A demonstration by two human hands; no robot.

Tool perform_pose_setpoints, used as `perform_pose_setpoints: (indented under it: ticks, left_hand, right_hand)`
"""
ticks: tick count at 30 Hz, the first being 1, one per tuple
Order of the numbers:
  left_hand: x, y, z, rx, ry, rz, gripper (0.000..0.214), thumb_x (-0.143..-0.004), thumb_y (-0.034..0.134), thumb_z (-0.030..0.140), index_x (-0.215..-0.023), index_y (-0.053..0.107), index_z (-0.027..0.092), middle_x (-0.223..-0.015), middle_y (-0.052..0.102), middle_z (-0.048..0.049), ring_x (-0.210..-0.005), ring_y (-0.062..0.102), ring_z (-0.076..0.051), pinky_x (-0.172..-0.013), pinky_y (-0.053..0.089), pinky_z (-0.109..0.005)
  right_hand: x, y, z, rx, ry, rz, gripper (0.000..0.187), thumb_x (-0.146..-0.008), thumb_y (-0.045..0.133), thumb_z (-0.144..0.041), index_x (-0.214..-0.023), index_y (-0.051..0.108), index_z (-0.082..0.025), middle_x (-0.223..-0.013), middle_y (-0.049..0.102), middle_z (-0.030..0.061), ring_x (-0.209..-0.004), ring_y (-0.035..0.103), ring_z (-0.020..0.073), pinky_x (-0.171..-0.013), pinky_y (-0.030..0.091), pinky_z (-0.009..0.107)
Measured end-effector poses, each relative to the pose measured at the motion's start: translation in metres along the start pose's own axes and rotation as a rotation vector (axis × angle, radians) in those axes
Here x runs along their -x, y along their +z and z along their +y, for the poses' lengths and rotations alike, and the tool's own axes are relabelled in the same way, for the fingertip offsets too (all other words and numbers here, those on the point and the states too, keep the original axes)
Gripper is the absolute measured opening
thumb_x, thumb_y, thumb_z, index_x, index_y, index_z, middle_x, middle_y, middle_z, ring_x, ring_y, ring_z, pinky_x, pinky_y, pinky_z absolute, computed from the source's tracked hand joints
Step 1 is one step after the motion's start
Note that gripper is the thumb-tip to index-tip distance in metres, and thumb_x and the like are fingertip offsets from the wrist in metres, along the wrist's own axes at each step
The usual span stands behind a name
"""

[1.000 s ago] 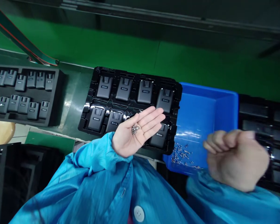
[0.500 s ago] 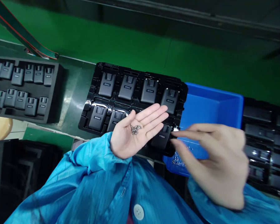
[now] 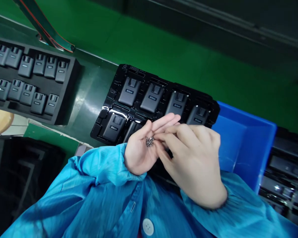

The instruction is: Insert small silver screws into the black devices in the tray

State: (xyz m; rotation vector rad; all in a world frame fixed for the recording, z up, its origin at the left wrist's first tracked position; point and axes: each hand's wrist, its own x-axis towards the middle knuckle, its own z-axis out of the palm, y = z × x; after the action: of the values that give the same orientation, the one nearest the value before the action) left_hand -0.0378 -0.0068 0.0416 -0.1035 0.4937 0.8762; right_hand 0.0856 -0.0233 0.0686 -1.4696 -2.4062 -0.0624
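on a green worktop (image 3: 91, 96), a black foam tray (image 3: 71, 74) of grey devices lies well left of a black plastic blister tray (image 3: 121, 74) of matching "riton" units, with a blue plastic bin (image 3: 248, 145) just beside it. the hands are together over the blister tray, the left hand (image 3: 137, 153) open palm-up, seemingly as a small dish, and the right hand (image 3: 193, 165) curled over it. a small cluster of silvery metal parts (image 3: 150, 141) lies in the left palm, touching or nearly touching the right fingertips (image 3: 159, 136); whether those fingertips grip a piece i cannot tell.
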Motion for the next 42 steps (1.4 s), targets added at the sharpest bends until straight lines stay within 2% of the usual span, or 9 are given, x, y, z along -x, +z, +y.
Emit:
perform_pose_setpoints:
  ticks: [5, 10, 14, 17, 21, 25, 30, 35, 42]
  left_hand:
    - [-0.002, -0.001, 0.005, 0.022, 0.012, 0.021, 0.054, -0.107, 0.028, 0.036, -0.145, 0.054, 0.007, -0.153, 0.053, -0.0128, -0.145, 0.046, -0.024, -0.122, 0.034, -0.034]
    - [-0.003, -0.006, 0.017, 0.025, 0.012, 0.041, 0.05, -0.106, 0.033, 0.032, -0.14, 0.059, 0.008, -0.151, 0.055, -0.0141, -0.145, 0.047, -0.026, -0.12, 0.037, -0.035]
    - [-0.006, -0.011, 0.028, 0.084, 0.041, 0.112, 0.049, -0.103, 0.04, 0.025, -0.147, 0.052, 0.008, -0.146, 0.059, -0.0146, -0.138, 0.055, -0.022, -0.117, 0.042, -0.031]
    - [-0.009, -0.014, 0.034, 0.119, 0.066, 0.179, 0.052, -0.1, 0.044, 0.017, -0.152, 0.045, 0.009, -0.142, 0.063, -0.015, -0.129, 0.062, -0.021, -0.114, 0.045, -0.032]
    - [-0.012, -0.014, 0.037, 0.141, 0.082, 0.23, 0.057, -0.098, 0.046, 0.01, -0.155, 0.041, 0.011, -0.135, 0.068, -0.0149, -0.123, 0.067, -0.021, -0.112, 0.047, -0.033]
    - [-0.012, -0.014, 0.039, 0.157, 0.065, 0.236, 0.06, -0.098, 0.046, 0.01, -0.157, 0.038, 0.013, -0.136, 0.067, -0.0148, -0.126, 0.065, -0.02, -0.115, 0.044, -0.032]
    - [-0.013, -0.015, 0.04, 0.162, 0.04, 0.236, 0.06, -0.099, 0.046, 0.011, -0.158, 0.038, 0.015, -0.137, 0.067, -0.0145, -0.13, 0.062, -0.02, -0.119, 0.041, -0.033]
    - [-0.015, -0.015, 0.041, 0.178, 0.035, 0.245, 0.056, -0.099, 0.046, 0.011, -0.155, 0.041, 0.012, -0.132, 0.07, -0.0141, -0.124, 0.066, -0.02, -0.112, 0.048, -0.032]
    - [-0.014, -0.016, 0.043, 0.197, 0.059, 0.222, 0.051, -0.098, 0.048, 0.009, -0.149, 0.046, 0.008, -0.131, 0.07, -0.0145, -0.123, 0.067, -0.021, -0.105, 0.052, -0.03]
  right_hand:
    - [-0.009, 0.008, 0.0, -0.015, -0.03, -0.036, 0.011, -0.095, 0.06, -0.021, -0.085, 0.064, -0.02, -0.084, 0.066, 0.007, -0.087, 0.055, 0.0256, -0.083, 0.037, 0.043]
    - [-0.022, 0.005, 0.012, -0.165, -0.087, -0.028, 0.007, -0.095, 0.059, -0.021, -0.089, 0.063, -0.022, -0.085, 0.066, 0.0066, -0.088, 0.058, 0.026, -0.082, 0.041, 0.043]
    - [-0.049, 0.007, 0.052, -0.116, -0.083, 0.028, 0.006, -0.096, 0.061, -0.023, -0.095, 0.066, -0.021, -0.091, 0.067, 0.0076, -0.091, 0.06, 0.0232, -0.084, 0.044, 0.04]
    - [-0.074, 0.024, 0.093, -0.007, -0.081, 0.086, 0.01, -0.094, 0.064, -0.026, -0.09, 0.07, -0.019, -0.087, 0.067, 0.0084, -0.09, 0.057, 0.0246, -0.082, 0.043, 0.041]
    - [-0.097, 0.055, 0.124, 0.063, -0.069, -0.03, 0.017, -0.094, 0.061, -0.028, -0.086, 0.073, -0.019, -0.088, 0.066, 0.0094, -0.091, 0.053, 0.027, -0.078, 0.039, 0.042]
    - [-0.106, 0.068, 0.122, 0.135, -0.114, -0.096, 0.026, -0.098, 0.051, -0.024, -0.085, 0.073, -0.019, -0.09, 0.065, 0.0107, -0.093, 0.052, 0.0276, -0.078, 0.038, 0.043]
    - [-0.11, 0.063, 0.116, 0.173, -0.172, -0.14, 0.029, -0.098, 0.048, -0.023, -0.081, 0.071, -0.02, -0.089, 0.064, 0.0108, -0.093, 0.05, 0.0278, -0.081, 0.038, 0.045]
    - [-0.11, 0.061, 0.11, 0.174, -0.173, -0.179, 0.029, -0.097, 0.046, -0.018, -0.079, 0.069, -0.02, -0.088, 0.062, 0.0109, -0.093, 0.049, 0.0278, -0.092, 0.039, 0.05]
    - [-0.084, 0.073, 0.104, 0.207, -0.127, -0.04, 0.027, -0.098, 0.047, -0.015, -0.093, 0.072, -0.019, -0.09, 0.066, 0.0105, -0.098, 0.052, 0.0278, -0.103, 0.039, 0.049]
